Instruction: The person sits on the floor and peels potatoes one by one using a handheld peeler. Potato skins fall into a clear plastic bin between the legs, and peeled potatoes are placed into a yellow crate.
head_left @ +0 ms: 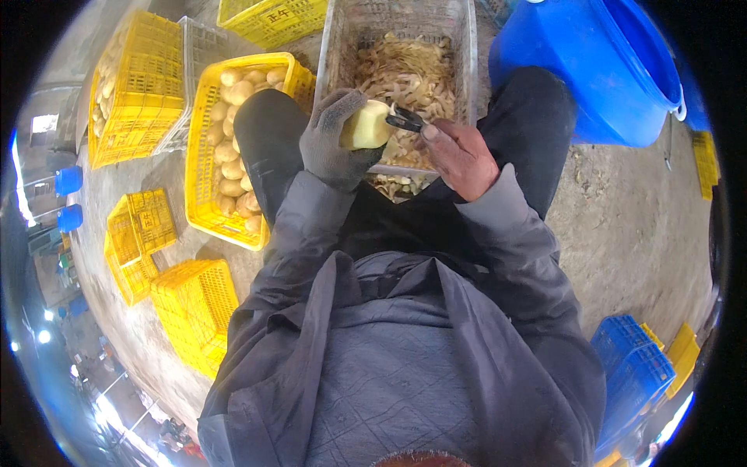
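My left hand (pixel 328 144), in a grey glove, is closed around a potato (pixel 364 128) whose visible side is pale and mostly peeled. In my bare right hand (pixel 465 159) I grip a dark peeler (pixel 405 119), its head against the potato's right side. Both hands are above the near end of a grey crate (pixel 471 54) standing between my knees. Peelings (pixel 412 74) lie heaped inside it. Beside my left knee, a yellow crate (pixel 196 175) holds many unpeeled potatoes (pixel 230 170).
At the right stands a large blue barrel (pixel 576 70). Another potato-filled yellow crate (pixel 148 86) is at the far left, beside a white crate (pixel 191 62). Yellow crates (pixel 194 311) sit on the floor (pixel 630 226) at the left, and a blue crate (pixel 634 373) is at the lower right.
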Motion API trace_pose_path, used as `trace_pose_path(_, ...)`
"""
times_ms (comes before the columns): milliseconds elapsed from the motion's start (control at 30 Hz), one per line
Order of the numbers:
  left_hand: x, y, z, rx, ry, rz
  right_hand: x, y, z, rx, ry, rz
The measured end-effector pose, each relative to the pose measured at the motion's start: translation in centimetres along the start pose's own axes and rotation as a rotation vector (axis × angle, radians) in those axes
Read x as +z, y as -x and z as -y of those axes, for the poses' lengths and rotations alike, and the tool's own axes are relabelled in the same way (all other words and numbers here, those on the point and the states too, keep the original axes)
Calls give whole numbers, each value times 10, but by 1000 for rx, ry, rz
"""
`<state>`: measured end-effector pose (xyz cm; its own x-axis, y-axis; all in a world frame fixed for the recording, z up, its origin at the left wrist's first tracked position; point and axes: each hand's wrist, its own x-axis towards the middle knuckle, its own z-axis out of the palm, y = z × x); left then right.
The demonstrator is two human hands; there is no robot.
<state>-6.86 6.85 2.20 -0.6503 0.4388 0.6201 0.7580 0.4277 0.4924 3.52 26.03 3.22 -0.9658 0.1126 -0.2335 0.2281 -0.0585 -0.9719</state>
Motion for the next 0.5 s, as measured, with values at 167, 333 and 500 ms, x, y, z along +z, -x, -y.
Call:
trace_pose_path(167,-10,-7,10,-320,36,-56,4,12,-13,-108,194,-18)
trace_pose_path(333,-9,2,14,-383,249,12,13,8,-18,-84,177,-136)
trace_pose_path(500,13,15,5,-596,542,101,45,2,-16,-31,-212,-199)
